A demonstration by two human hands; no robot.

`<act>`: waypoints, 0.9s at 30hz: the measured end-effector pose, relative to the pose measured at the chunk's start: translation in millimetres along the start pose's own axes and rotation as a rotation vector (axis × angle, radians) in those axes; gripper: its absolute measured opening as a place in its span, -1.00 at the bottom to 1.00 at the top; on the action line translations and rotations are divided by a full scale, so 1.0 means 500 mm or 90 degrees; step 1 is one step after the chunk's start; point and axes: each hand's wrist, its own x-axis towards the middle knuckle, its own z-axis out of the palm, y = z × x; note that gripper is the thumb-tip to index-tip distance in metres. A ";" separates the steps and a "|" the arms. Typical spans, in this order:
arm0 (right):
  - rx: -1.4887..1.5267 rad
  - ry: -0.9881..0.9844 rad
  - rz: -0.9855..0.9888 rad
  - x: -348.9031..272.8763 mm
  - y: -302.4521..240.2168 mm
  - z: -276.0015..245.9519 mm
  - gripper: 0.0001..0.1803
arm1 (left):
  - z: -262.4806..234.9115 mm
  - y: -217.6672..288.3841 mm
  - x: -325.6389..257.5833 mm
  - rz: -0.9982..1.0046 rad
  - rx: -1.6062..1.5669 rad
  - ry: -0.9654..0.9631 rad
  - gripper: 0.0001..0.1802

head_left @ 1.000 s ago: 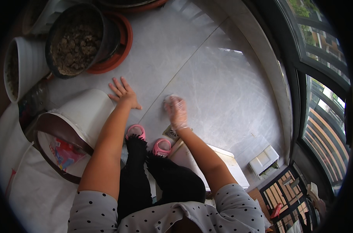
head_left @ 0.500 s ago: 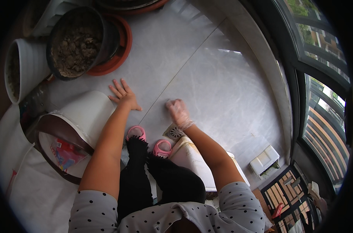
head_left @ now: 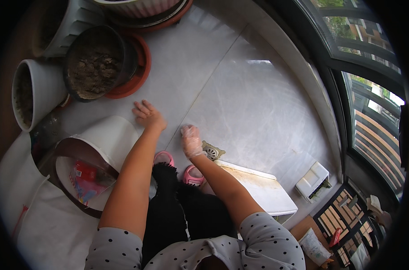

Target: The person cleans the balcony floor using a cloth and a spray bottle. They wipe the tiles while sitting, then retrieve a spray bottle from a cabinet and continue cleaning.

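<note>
Bare and with its fingers apart, my left hand [head_left: 149, 117] is at the grey tiled floor [head_left: 249, 112], just below the dark pot; I cannot tell whether it touches the tile. My right hand [head_left: 192, 141] wears a clear plastic glove and is closed in a fist against the floor, by the tile joint. Whatever the fist may hold is hidden. Close beside its wrist lies a square floor drain [head_left: 211, 153]. My pink slippers [head_left: 194, 175] show just below the hands.
At the upper left stand a black pot of dry soil [head_left: 94, 67] on an orange saucer [head_left: 143, 67] and a white pot [head_left: 47, 87]. A white bucket [head_left: 116, 132] with packets lies by my left arm. At right are a white box [head_left: 258, 193], a small planter [head_left: 312, 180] and windows [head_left: 375, 121].
My left hand has drawn back from the pots and its fingers are less spread. The gloved right hand has shifted left and nearer to me, still closed. The view has tilted a little.
</note>
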 end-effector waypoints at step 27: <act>0.514 -0.246 -0.107 -0.050 -0.655 -0.454 -0.53 | -0.163 -0.562 -0.443 -0.208 -0.678 0.651 -0.67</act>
